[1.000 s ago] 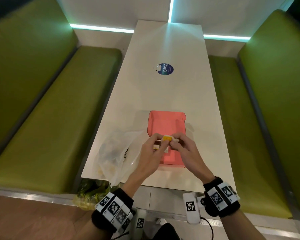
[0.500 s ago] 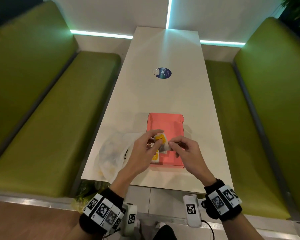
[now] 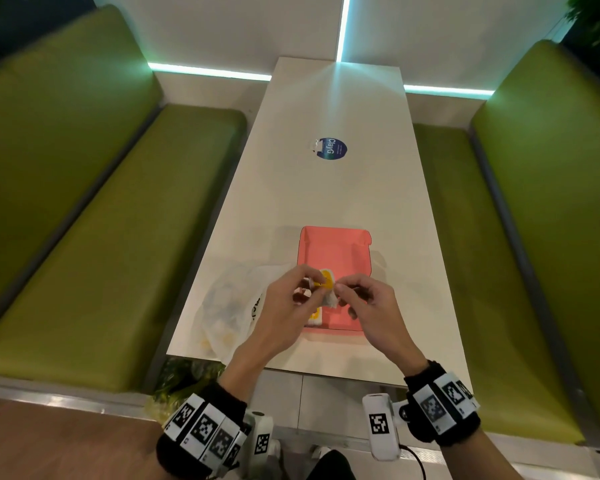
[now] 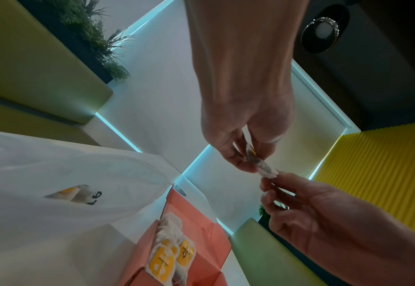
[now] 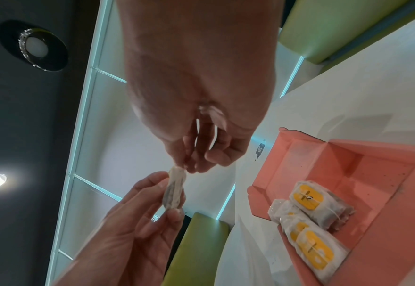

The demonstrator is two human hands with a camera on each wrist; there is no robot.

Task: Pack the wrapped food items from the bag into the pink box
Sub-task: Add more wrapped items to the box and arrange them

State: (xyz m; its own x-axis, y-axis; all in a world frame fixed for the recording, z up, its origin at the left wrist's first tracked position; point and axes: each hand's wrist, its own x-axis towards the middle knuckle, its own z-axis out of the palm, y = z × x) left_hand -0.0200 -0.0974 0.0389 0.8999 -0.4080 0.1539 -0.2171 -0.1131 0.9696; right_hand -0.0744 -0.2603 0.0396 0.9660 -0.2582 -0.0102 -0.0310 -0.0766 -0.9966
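Lifted slightly since a second ago, wrapped packet point(image 3: 327, 285) at frame centre | left hand point(image 3: 289, 308) and right hand point(image 3: 370, 310) both pinch it | pink box point(image 3: 333, 249) below holds packets.

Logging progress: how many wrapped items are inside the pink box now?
3 visible in the pink box: far packet, middle packet, near packet, overlapping along its left wall. More may hide underneath.
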